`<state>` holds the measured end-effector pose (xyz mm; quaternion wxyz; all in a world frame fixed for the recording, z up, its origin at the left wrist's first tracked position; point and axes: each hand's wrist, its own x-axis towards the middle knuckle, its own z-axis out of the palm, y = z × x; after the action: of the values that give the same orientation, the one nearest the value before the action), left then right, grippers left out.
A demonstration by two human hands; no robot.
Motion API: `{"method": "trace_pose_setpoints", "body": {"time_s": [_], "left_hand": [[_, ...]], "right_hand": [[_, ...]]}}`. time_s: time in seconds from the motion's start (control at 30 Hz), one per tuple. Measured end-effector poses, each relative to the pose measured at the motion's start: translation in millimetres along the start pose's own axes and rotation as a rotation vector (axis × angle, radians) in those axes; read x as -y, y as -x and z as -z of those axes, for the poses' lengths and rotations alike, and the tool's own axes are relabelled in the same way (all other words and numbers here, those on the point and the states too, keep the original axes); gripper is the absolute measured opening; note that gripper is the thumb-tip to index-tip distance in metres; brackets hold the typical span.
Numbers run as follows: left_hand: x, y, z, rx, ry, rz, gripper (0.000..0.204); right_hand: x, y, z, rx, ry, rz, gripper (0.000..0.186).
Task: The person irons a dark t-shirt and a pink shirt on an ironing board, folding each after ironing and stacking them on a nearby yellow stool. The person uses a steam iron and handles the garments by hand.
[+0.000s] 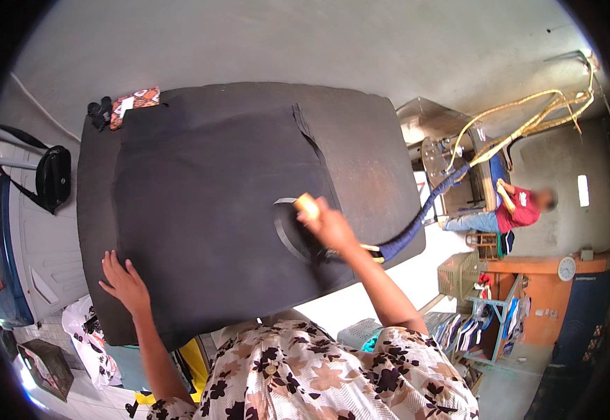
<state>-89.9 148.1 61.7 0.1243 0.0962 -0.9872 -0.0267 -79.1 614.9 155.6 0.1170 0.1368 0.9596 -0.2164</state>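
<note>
Head view: the right hand (329, 227) was closed around the yellow-handled steam iron (310, 210), pressing the soft, limp dark cloth (214, 203) spread across the padded black bench (368, 147). The left hand (126, 283) lay open and flat on the cloth's near edge, holding nothing. The iron appeared heavy and hot, best held by its handle.

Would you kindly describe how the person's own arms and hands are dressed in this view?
Both forearms are bare. The left hand and right hand wear no gloves, and no rings or watch can be made out. A cream garment with dark brown and tan floral print covers the torso and shoulders.
</note>
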Motion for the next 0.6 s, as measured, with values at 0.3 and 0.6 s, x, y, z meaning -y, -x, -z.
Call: {"method": "trace_pose_setpoints", "body": {"time_s": [0.3,0.6], "left_hand": [[29,59,-19,0.211,-0.193,0.134,0.056],[64,77,-26,-0.009,0.184,0.113,0.039]], "right_hand": [[2,94,-25,0.025,0.187,0.235,0.044],[-158,14,45,-0.337,0.331,-0.348,0.046]]}}
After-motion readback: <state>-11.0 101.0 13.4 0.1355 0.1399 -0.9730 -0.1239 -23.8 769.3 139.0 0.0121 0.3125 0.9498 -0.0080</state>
